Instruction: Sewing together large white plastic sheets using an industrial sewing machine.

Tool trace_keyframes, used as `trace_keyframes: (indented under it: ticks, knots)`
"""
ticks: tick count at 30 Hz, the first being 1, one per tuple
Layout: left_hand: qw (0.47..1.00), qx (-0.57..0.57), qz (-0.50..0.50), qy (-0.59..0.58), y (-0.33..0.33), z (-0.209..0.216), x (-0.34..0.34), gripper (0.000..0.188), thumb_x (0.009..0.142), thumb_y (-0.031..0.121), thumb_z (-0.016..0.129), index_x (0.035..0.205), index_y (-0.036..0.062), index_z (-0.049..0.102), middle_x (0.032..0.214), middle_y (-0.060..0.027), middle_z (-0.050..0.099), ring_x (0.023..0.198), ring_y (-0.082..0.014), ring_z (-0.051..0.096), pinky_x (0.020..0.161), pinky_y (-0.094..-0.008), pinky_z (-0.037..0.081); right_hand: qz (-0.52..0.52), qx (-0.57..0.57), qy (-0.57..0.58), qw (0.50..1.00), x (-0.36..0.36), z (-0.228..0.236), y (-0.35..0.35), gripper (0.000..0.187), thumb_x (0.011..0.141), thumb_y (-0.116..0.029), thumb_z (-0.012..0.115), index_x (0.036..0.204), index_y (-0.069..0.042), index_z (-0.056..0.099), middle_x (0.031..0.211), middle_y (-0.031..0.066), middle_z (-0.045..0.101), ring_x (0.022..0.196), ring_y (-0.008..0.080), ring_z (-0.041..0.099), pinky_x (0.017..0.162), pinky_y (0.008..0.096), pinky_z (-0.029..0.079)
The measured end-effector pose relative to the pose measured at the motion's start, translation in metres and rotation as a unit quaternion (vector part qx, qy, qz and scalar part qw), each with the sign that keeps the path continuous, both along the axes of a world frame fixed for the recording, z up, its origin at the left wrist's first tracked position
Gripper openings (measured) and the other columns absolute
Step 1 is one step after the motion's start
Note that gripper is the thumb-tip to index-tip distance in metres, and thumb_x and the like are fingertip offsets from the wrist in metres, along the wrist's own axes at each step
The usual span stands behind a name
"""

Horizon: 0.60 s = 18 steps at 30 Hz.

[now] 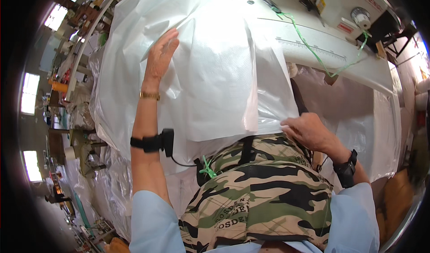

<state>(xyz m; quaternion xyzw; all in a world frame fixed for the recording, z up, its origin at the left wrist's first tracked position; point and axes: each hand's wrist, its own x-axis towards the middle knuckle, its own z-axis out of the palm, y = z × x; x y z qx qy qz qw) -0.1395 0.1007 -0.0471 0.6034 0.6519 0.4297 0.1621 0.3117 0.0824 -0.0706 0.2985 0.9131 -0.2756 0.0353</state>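
Note:
A large sheet of white woven plastic point(215, 69) spreads over the sewing table and hangs down toward my lap, with folds and a shiny strip along its right side. Flat on its left part rests my left hand point(160, 53), fingers stretched out and together. My right hand point(307, 130) pinches the near right corner of the sheet, close to my camouflage apron point(268, 190). A sewing machine point(349, 11) stands at the upper right, its needle area lost in the bright light.
Green thread point(309, 47) trails across the white table edge point(322, 51), which bears a printed ruler. Scissors-like snips point(270, 4) lie near the machine. Clear plastic point(112, 181) is heaped at the left. A cluttered bench point(76, 60) runs along the far left.

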Motion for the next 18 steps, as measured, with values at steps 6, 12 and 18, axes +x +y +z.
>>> trace_keyframes:
  ticks: [6,12,18]
  knots:
    - [0.976,0.086,-0.169,0.110,-0.071,0.032,0.154,0.066,0.077,0.043,0.082,0.120,-0.0025,0.061,0.119,-0.0208,0.064,0.113,-0.0377,0.061,0.098,-0.0420,0.047,-0.140,0.224,0.154,0.952,-0.029,0.008,0.001,0.026,0.092,-0.024,0.067,0.103,-0.001,0.061,0.071,0.0151,0.064,0.062,0.0339,0.061,0.063,0.0441,0.046]
    - [0.976,0.039,-0.156,0.150,-0.093,0.027,0.221,0.058,0.077,0.046,0.081,0.104,-0.0011,0.058,0.093,-0.0124,0.061,0.081,-0.0282,0.063,0.071,-0.0373,0.050,-0.200,0.280,0.065,0.937,-0.041,-0.014,0.017,0.041,0.087,-0.041,0.072,0.090,-0.001,0.063,0.057,0.0166,0.061,0.054,0.0321,0.064,0.051,0.0405,0.047]
    - [0.966,0.158,-0.118,0.167,-0.089,0.028,0.226,0.016,0.081,0.003,0.074,0.086,0.0008,0.059,0.074,-0.0118,0.056,0.065,-0.0300,0.056,0.057,-0.0359,0.043,-0.228,0.212,0.050,0.949,-0.051,-0.053,0.024,0.033,0.088,-0.035,0.070,0.080,-0.004,0.068,0.070,0.0163,0.068,0.069,0.0331,0.070,0.062,0.0444,0.053]
